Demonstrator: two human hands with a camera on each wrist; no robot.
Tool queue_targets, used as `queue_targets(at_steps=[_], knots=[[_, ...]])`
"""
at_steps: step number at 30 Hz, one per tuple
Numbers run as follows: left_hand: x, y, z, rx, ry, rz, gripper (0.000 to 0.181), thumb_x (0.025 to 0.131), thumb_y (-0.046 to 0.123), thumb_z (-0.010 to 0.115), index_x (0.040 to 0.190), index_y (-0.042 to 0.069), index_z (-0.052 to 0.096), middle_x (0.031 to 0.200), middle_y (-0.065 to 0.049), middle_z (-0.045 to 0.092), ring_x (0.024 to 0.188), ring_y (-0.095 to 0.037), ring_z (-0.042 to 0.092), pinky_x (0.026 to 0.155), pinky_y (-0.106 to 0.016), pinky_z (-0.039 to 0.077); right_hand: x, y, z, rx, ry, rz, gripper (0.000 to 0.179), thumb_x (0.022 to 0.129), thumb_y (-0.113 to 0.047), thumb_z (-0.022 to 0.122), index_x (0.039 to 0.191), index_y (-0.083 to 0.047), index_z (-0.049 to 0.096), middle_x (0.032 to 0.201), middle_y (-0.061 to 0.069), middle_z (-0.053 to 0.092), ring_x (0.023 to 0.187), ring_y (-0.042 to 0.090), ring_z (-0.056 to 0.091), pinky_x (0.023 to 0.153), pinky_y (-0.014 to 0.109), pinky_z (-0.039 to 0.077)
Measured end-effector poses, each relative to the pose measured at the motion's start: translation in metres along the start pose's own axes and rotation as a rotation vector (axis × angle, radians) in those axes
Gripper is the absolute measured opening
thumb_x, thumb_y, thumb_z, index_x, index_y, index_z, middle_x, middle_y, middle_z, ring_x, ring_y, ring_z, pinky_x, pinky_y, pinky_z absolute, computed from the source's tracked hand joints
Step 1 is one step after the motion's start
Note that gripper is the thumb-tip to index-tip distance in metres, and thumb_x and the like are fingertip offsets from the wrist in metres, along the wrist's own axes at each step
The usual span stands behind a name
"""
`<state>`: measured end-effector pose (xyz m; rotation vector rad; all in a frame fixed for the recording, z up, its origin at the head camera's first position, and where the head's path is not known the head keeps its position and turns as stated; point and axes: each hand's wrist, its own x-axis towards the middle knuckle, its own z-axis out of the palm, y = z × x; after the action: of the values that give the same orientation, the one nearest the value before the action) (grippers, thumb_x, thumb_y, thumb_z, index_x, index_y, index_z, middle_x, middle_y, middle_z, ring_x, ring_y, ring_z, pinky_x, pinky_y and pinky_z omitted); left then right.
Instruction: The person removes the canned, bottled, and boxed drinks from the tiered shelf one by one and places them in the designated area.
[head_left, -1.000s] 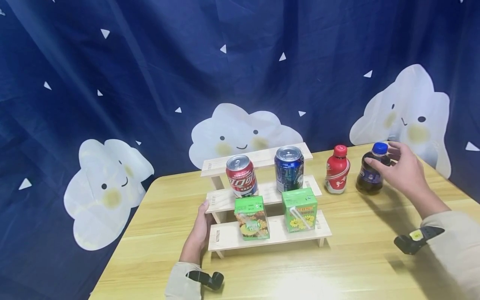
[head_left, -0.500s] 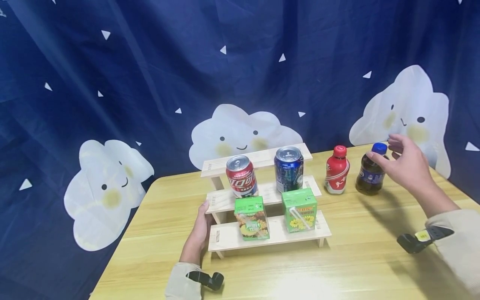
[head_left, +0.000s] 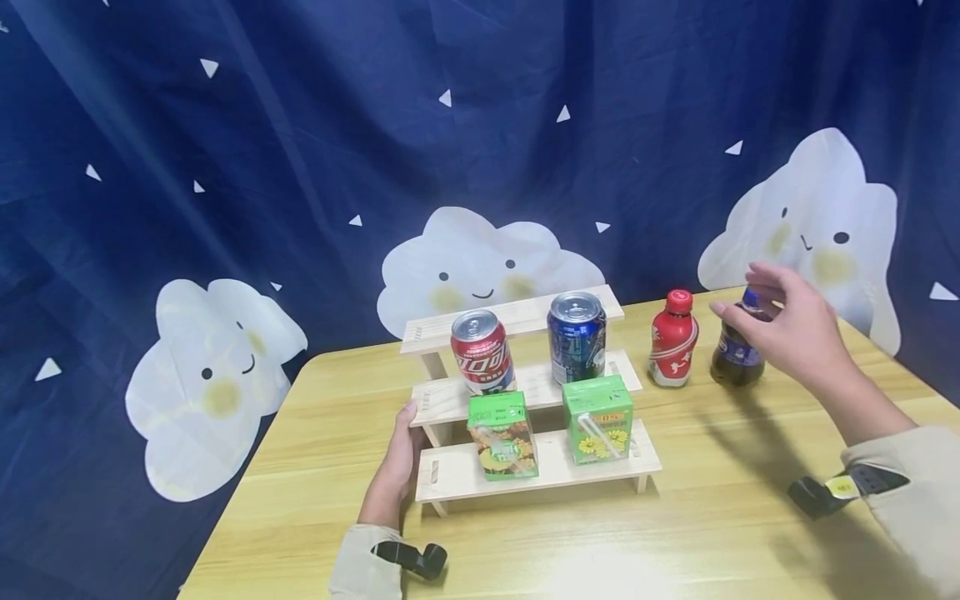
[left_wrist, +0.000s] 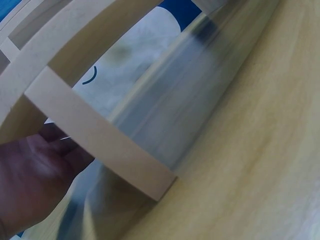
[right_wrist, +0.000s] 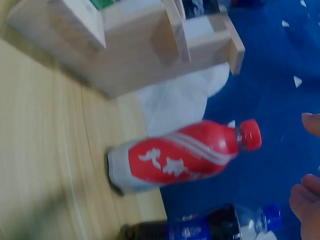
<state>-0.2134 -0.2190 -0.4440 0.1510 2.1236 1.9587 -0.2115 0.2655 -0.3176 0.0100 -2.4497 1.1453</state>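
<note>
My left hand (head_left: 399, 457) holds the left side of a three-tier wooden stand (head_left: 442, 479). In the left wrist view its fingers (left_wrist: 60, 145) reach behind a leg of the stand. A red-and-white can (head_left: 482, 354) and a blue can (head_left: 577, 337) stand on the middle tier. The bottom tier bears two green drink cartons, one brown-fronted (head_left: 504, 437), one with yellow flowers (head_left: 600, 421). My right hand (head_left: 798, 329), thumb and fingers apart, hovers before a blue-capped cola bottle (head_left: 737, 360), partly hiding it. Left of that stands a red bottle (head_left: 672, 342).
The stand's top tier (head_left: 517, 317) rises behind the cans. A light wood table (head_left: 315, 475) carries everything, its back edge close to a dark blue curtain (head_left: 337, 125) printed with clouds. Each wrist wears a black camera (head_left: 821, 496).
My right hand has left the cola bottle's cap, lifting slightly, then shifting left toward the red bottle. The bottles, stand and left hand stay where they were.
</note>
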Motion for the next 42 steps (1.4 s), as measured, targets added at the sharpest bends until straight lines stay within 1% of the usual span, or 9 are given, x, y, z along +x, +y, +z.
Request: queue_targets(at_steps=[9, 13, 17, 20, 26, 30, 35, 38, 42], knots=[[-0.003, 0.004, 0.001, 0.032, -0.022, 0.035, 0.076, 0.093, 0.061, -0.001, 0.151, 0.013, 0.008, 0.142, -0.031, 0.031, 0.124, -0.045, 0.041, 0.095, -0.052, 0.041, -0.01, -0.021, 0.02, 0.029, -0.057, -0.094, 0.069, 0.085, -0.03, 0.07, 0.138, 0.003, 0.041, 0.128, 0.03, 0.052, 0.115, 0.048, 0.051, 0.093, 0.05, 0.039], [-0.001, 0.005, 0.003, 0.008, -0.005, 0.013, 0.074, 0.093, 0.062, 0.001, 0.152, 0.018, 0.009, 0.144, -0.027, 0.03, 0.126, -0.045, 0.039, 0.097, -0.052, 0.039, -0.013, -0.029, 0.026, 0.071, -0.093, -0.095, 0.071, 0.084, -0.031, 0.071, 0.138, 0.003, 0.04, 0.129, 0.028, 0.051, 0.117, 0.046, 0.05, 0.093, 0.049, 0.039], [-0.001, 0.007, 0.004, -0.011, 0.003, 0.01, 0.073, 0.093, 0.061, 0.002, 0.152, 0.017, 0.009, 0.145, -0.028, 0.028, 0.128, -0.047, 0.036, 0.099, -0.055, 0.037, -0.017, -0.037, 0.033, 0.117, -0.104, -0.104, 0.068, 0.083, -0.029, 0.073, 0.136, 0.001, 0.043, 0.128, 0.022, 0.054, 0.118, 0.039, 0.052, 0.092, 0.033, 0.041], [-0.003, 0.008, 0.005, -0.007, 0.001, 0.031, 0.074, 0.094, 0.06, 0.002, 0.151, 0.013, 0.008, 0.144, -0.031, 0.027, 0.128, -0.05, 0.035, 0.099, -0.057, 0.036, -0.02, -0.042, 0.039, 0.134, -0.108, -0.105, 0.065, 0.083, -0.029, 0.072, 0.135, 0.0, 0.046, 0.128, 0.021, 0.055, 0.116, 0.036, 0.054, 0.09, 0.028, 0.041], [-0.004, 0.007, 0.004, 0.003, 0.002, 0.012, 0.074, 0.094, 0.06, 0.001, 0.151, 0.014, 0.009, 0.142, -0.029, 0.032, 0.126, -0.047, 0.039, 0.097, -0.055, 0.038, -0.026, -0.051, 0.05, 0.181, -0.131, -0.084, 0.064, 0.084, -0.032, 0.071, 0.137, -0.006, 0.046, 0.129, 0.017, 0.055, 0.115, 0.035, 0.056, 0.09, 0.035, 0.044], [-0.004, 0.006, 0.005, 0.007, -0.007, 0.025, 0.079, 0.093, 0.064, 0.003, 0.151, 0.011, 0.01, 0.139, -0.032, 0.033, 0.122, -0.044, 0.043, 0.095, -0.052, 0.042, -0.028, -0.055, 0.059, 0.232, -0.151, -0.118, 0.061, 0.085, -0.029, 0.071, 0.137, -0.006, 0.046, 0.128, 0.017, 0.056, 0.116, 0.033, 0.056, 0.093, 0.036, 0.043], [-0.002, 0.005, 0.004, -0.008, 0.002, -0.005, 0.078, 0.092, 0.066, 0.004, 0.151, 0.015, 0.013, 0.142, -0.027, 0.034, 0.124, -0.041, 0.042, 0.096, -0.05, 0.041, -0.029, -0.06, 0.068, 0.284, -0.165, -0.156, 0.059, 0.085, -0.024, 0.071, 0.136, -0.005, 0.047, 0.128, 0.017, 0.057, 0.116, 0.03, 0.055, 0.094, 0.028, 0.044], [-0.002, 0.004, 0.003, -0.009, -0.004, 0.002, 0.076, 0.092, 0.065, 0.004, 0.151, 0.017, 0.012, 0.143, -0.027, 0.032, 0.126, -0.044, 0.039, 0.098, -0.052, 0.039, -0.03, -0.061, 0.074, 0.318, -0.173, -0.177, 0.058, 0.085, -0.02, 0.071, 0.134, -0.001, 0.047, 0.127, 0.018, 0.057, 0.116, 0.03, 0.055, 0.094, 0.025, 0.044], [-0.002, 0.003, 0.001, 0.01, -0.007, 0.018, 0.075, 0.092, 0.064, 0.002, 0.151, 0.018, 0.011, 0.146, -0.026, 0.029, 0.129, -0.044, 0.036, 0.099, -0.054, 0.037, -0.031, -0.064, 0.083, 0.34, -0.21, -0.173, 0.06, 0.085, -0.022, 0.071, 0.134, 0.001, 0.046, 0.126, 0.018, 0.057, 0.117, 0.03, 0.055, 0.095, 0.034, 0.044]])
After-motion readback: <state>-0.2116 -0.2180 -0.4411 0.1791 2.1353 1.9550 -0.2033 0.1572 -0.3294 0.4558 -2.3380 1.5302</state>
